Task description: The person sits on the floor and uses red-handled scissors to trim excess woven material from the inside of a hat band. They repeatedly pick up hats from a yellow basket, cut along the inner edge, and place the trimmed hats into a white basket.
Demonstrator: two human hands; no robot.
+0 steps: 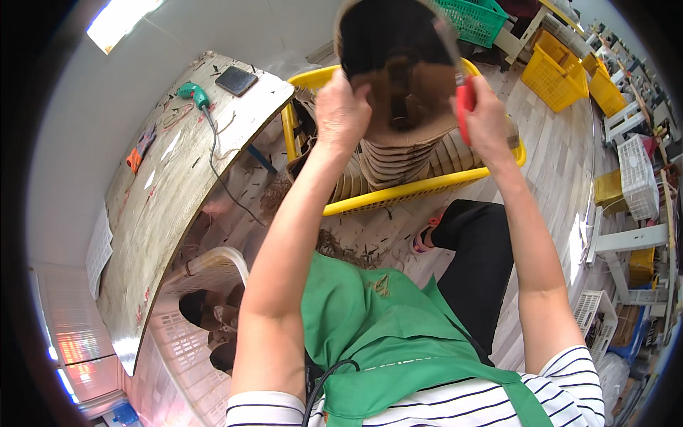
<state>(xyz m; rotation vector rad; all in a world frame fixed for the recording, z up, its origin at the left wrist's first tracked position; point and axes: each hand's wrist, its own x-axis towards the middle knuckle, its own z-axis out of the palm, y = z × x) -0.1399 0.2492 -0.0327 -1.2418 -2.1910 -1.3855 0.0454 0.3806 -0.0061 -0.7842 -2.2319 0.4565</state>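
My left hand grips the left edge of a black and tan cap, raised over a yellow plastic basket. The cap is blurred, and its top runs up to the picture's upper edge. In my right hand are red-handled scissors, their blurred blades pointing up along the cap's right side. Whether the blades touch the cap I cannot tell. Beneath it, nested tan caps fill the basket in stacks.
On the worn table at left lie a green glue gun with a cord, a smartphone and a glove. A pale plastic basket with caps stands below. Yellow crates and a green crate sit farther off.
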